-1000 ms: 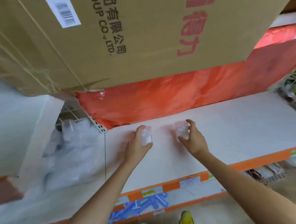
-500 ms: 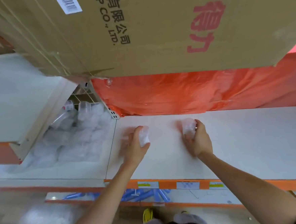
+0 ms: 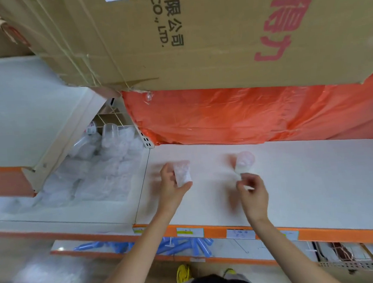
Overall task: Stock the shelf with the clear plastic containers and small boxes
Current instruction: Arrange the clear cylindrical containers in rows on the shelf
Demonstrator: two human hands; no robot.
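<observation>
At the white shelf's (image 3: 305, 177) left edge, a clear plastic container (image 3: 182, 173) is gripped by the left hand (image 3: 171, 186); right hand (image 3: 254, 192) curled at second container (image 3: 244, 160), grip unclear.

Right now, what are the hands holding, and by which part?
Left hand grips a container round its side. Right hand is by a second container's near end; hold unclear.

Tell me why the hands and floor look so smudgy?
In the head view, motion blur smears the left hand, the clear container it grips, the right hand and the floor; the cardboard box print is sharper; the wide lens bends the shelf edge.
</observation>
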